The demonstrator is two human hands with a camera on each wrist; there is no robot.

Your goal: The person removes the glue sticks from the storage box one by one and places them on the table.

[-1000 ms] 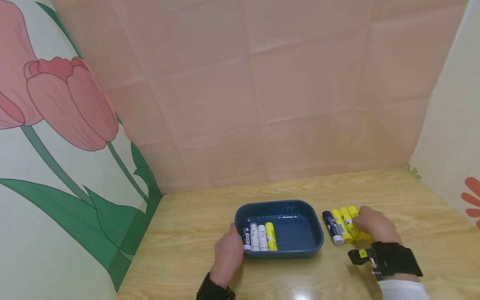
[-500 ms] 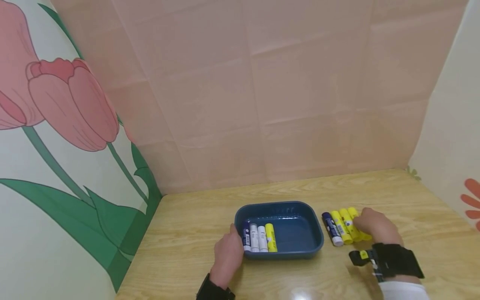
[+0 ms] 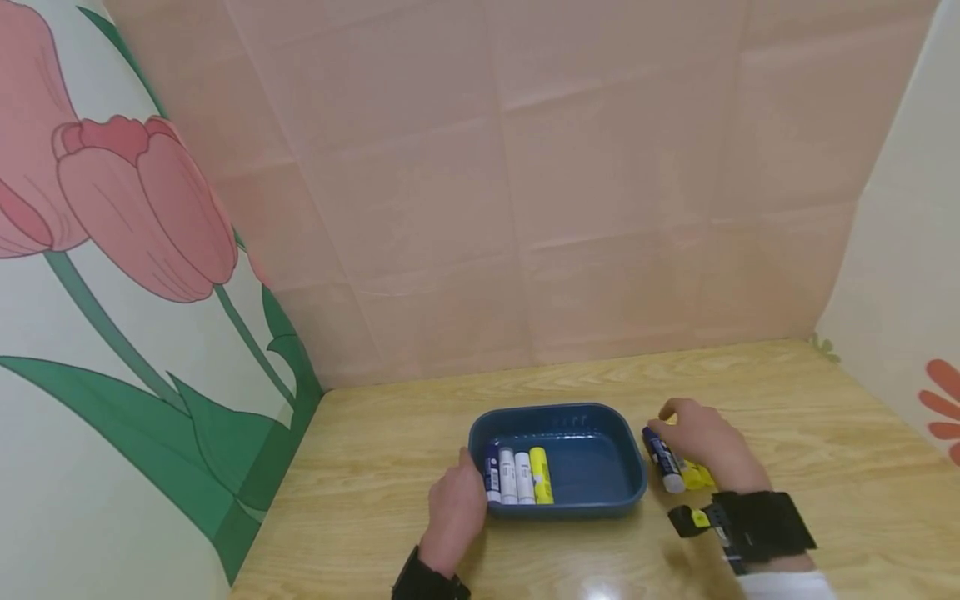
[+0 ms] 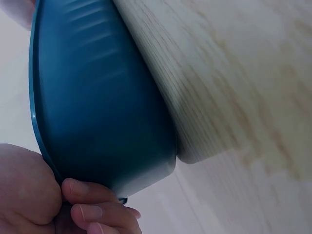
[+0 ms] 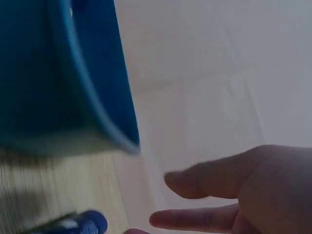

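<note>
Blue tray [image 3: 592, 468] on the bench [image 3: 360, 467]: the left hand [image 3: 456, 502] grips its left end, fingers curled against the outer wall, beside four tubes [image 3: 508, 478] lying inside. Just right of the tray, the right hand [image 3: 705, 442], thumb and fingers parted around nothing, is above a dark-blue tube [image 3: 663, 458] and yellow tubes [image 3: 697, 477].

Blue tray [image 3: 588, 468], white tubes [image 3: 525, 478], apparently navy tube [image 3: 663, 460]
</note>
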